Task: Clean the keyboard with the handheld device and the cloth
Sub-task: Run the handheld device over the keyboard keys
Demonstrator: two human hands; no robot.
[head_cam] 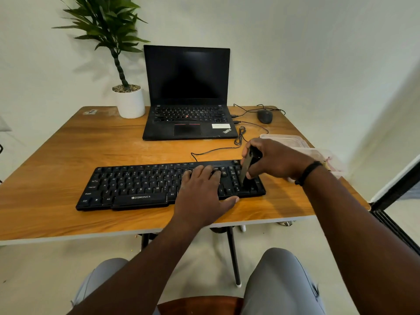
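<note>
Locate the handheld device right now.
Head view: the handheld device is gripped by the right hand, its tip down on the right end of the keyboard, just right of the left hand.

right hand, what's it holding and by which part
The right hand holds the dark handheld device by its upper end, tip down on the keyboard's right end. The left hand rests flat on the keys, holding nothing.

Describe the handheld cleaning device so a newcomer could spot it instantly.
Start at the wooden table and find the long black external keyboard near its front edge. At the keyboard's right end, the right hand grips a slim dark stick-shaped handheld device, tip down on the keys. Unlike its neighbours, it stands nearly upright.
</note>
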